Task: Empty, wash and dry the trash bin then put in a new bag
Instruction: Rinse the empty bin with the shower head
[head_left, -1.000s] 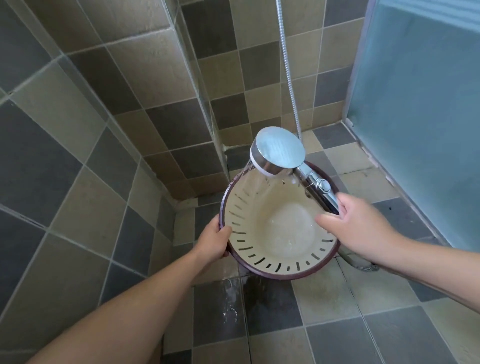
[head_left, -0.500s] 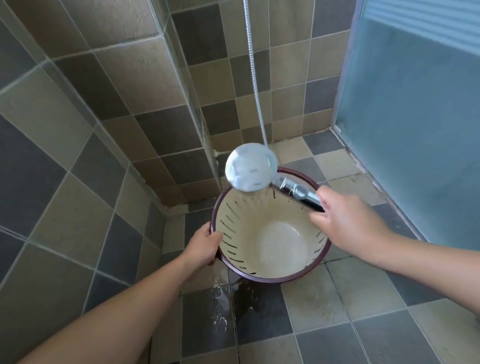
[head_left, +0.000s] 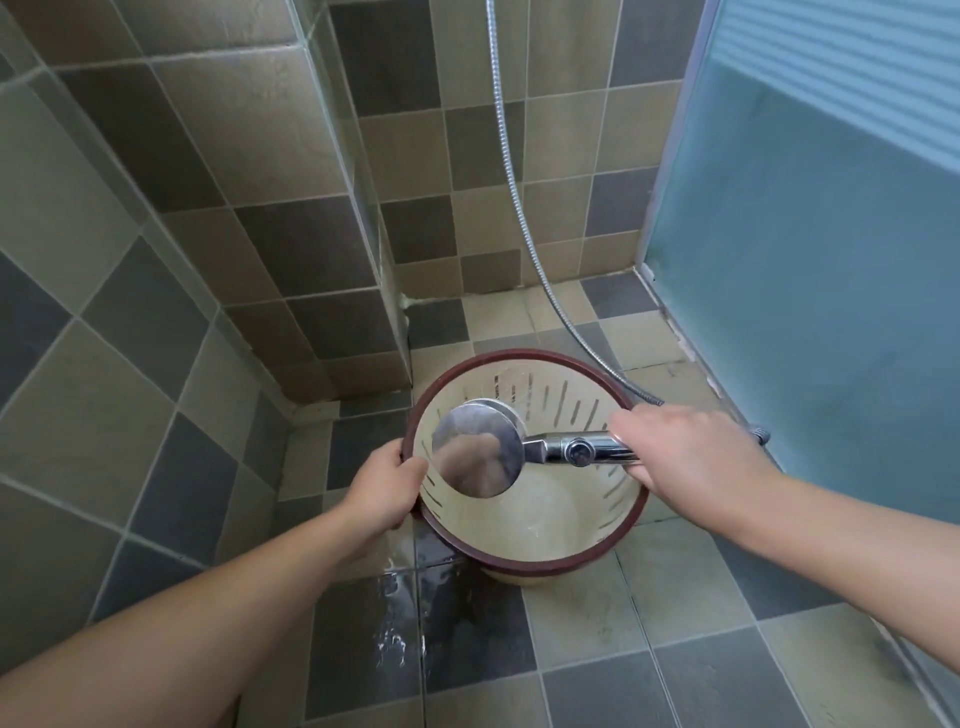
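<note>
The tiled wall (head_left: 156, 218) filled the left and far side, checked in grey and tan, and a frosted blue door (head_left: 810, 260) stood on the right. The floor (head_left: 701, 649) below carried the same tiles, with a wet dark patch just in front of the bin.

The bin (head_left: 545, 519) stood on the floor in the corner where wall and door meet, cream inside with a dark red rim and rows of narrow slits down its wall. It tipped a little toward the person, its mouth open to the camera, and its bottom looked wet.

Both bare forearms reached in from the lower corners. The left hand (head_left: 382, 491) gripped the near-left rim, thumb curled inside and fingers outside. The right hand (head_left: 680, 457) had its fingers wrapped round the chrome handle of the shower head (head_left: 480, 449), over the right side of the rim.

The shower head hung over the bin's mouth, its round shiny back toward the camera and its face toward the bin's far-left wall. Whether water was running could not be told.

A metal hose (head_left: 511, 171) ran down the far wall and curved across the floor behind the bin toward the right hand.
</note>
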